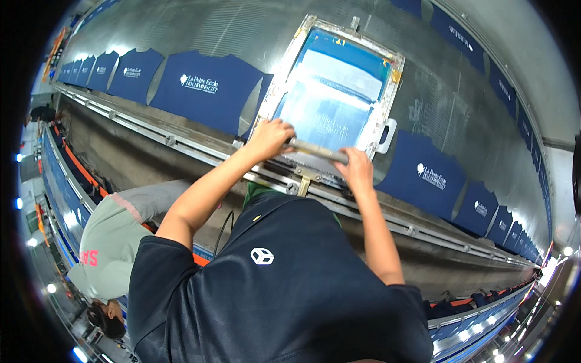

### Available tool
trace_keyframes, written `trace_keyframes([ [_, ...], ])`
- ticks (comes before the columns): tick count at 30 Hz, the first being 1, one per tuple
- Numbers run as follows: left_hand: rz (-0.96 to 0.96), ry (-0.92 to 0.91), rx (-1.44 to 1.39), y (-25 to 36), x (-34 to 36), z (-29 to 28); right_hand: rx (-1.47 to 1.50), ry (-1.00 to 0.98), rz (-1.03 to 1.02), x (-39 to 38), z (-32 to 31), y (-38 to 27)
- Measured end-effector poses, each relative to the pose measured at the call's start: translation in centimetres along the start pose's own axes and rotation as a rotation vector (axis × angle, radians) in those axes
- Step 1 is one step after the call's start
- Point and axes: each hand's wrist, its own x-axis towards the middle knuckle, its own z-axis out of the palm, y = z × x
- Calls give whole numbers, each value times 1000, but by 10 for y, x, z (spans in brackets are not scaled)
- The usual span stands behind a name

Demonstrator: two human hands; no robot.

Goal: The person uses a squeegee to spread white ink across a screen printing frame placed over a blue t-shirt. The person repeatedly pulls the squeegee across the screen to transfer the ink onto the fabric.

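Both of my hands grip a long flat squeegee point(318, 150) at the near end of a screen printing frame point(396, 75). My left hand point(272, 139) is closed round its left end, and my right hand point(356, 166) clasps the right end. The frame has a pale, ink-spattered rim and a blue mesh point(330, 115) with white ink spread over it; faint printed lettering shows near the squeegee. Part of a navy shirt panel point(261, 100) sticks out past the frame's left side. The squeegee's lower edge is hidden.
Navy shirt panels with white prints lie along the table, one left point(203, 88) and one right point(423, 169) of the frame. A metal rail point(387, 224) runs along the near edge. A white handle point(386, 135) juts from the frame. Another person point(115, 242) bends at my left.
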Motion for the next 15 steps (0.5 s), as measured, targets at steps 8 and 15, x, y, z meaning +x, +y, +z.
trace_keyframes([
  [8, -152, -346, -118, -10, 65, 29, -31, -466, 312, 63, -3, 11],
  [15, -132, -552, -392, -66, 120, 53, 156, -456, 241, 117, 8, 65],
])
